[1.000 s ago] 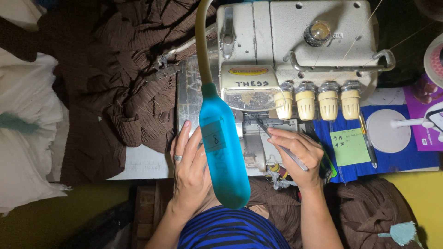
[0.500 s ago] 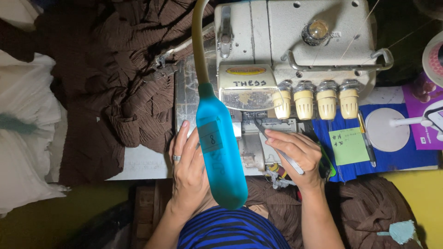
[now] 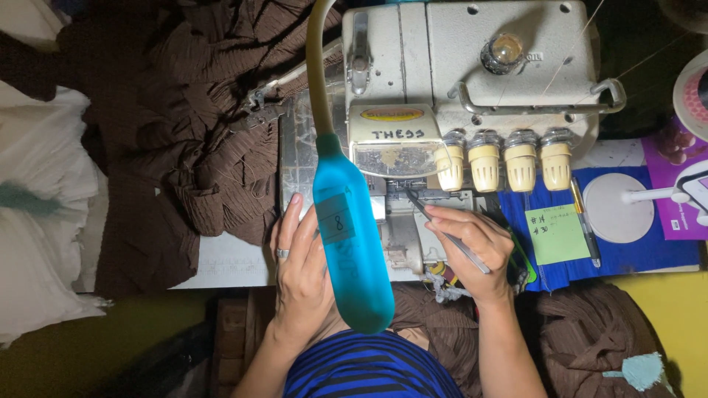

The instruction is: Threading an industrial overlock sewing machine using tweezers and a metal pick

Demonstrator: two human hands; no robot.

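Note:
My right hand [image 3: 472, 247] pinches metal tweezers [image 3: 442, 230] whose tips reach toward the needle area of a cream overlock sewing machine [image 3: 472, 88]. My left hand [image 3: 301, 269], a ring on one finger, lies flat on the machine bed [image 3: 299, 158] with fingers spread, partly hidden behind a turquoise gooseneck lamp head [image 3: 350, 236]. Four cream tension knobs [image 3: 503, 163] line the machine's front. Brown pleated fabric [image 3: 184, 133] is piled left of the machine.
White cloth [image 3: 40, 199] lies at far left. Right of the machine: a blue mat [image 3: 627, 254], a green sticky note [image 3: 557, 234], a pen [image 3: 584, 221], a white round disc [image 3: 618, 208]. More brown fabric [image 3: 590, 332] rests at lower right.
The view has shifted slightly; my right hand and tweezers have edged a little toward the needle area. My left hand stays flat.

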